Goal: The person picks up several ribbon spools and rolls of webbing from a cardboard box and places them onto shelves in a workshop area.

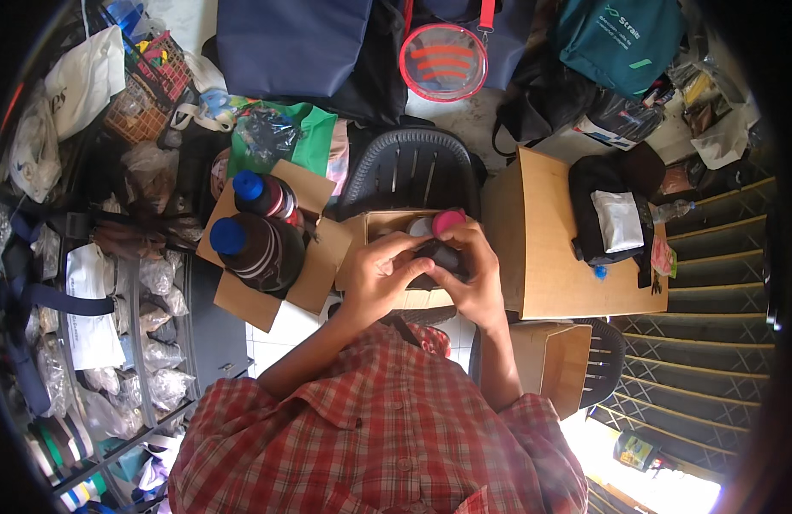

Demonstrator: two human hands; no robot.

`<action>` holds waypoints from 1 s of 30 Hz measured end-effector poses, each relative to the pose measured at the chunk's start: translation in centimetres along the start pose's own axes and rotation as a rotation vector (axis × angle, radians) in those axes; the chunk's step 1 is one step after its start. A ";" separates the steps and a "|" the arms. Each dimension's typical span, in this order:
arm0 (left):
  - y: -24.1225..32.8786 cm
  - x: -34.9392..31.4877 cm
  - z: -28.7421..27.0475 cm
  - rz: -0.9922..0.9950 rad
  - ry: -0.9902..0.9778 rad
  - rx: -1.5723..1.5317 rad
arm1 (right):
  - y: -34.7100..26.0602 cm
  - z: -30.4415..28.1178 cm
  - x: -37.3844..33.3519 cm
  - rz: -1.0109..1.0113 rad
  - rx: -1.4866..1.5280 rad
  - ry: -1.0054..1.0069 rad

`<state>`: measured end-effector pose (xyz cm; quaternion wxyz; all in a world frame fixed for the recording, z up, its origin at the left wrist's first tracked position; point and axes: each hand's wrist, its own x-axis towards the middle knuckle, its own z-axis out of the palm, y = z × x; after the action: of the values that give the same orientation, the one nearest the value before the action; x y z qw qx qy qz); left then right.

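Observation:
Both hands are raised in front of my chest, fingers closed around a small dark object (440, 254) whose kind I cannot make out. My left hand (377, 276) grips it from the left, and my right hand (477, 278) from the right, with the thumbs close together on the near side. Just beyond my fingers is an open cardboard box (354, 242), partly hidden by the hands. A pink round lid (448, 222) and a whitish round lid (420, 228) show in it. What lies lower in that box is covered.
Left of it, an open carton (257, 306) holds dark bottles (272, 253) with blue caps. A black chair (411, 167) stands behind the middle box. At the right, a large cardboard box (533, 231) bears a black bag (589, 210). Shelves of plastic-wrapped goods (160, 278) line the left.

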<state>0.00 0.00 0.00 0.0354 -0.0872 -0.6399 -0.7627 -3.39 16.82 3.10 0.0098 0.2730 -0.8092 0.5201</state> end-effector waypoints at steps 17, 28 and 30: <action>1.3 0.1 0.7 -0.028 0.108 -0.226 | -1.7 1.7 0.2 0.212 0.249 0.288; 5.3 2.7 -2.7 0.429 -0.356 0.547 | -1.1 -0.9 0.7 0.154 0.367 -0.150; 5.2 2.5 -2.7 0.411 -0.329 0.556 | -1.2 -0.8 0.8 0.151 0.365 -0.127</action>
<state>-1.78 -3.43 5.08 0.1069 -0.3220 -0.7887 -0.5128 -3.75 16.80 4.71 -0.1301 0.2411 -0.7187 0.6391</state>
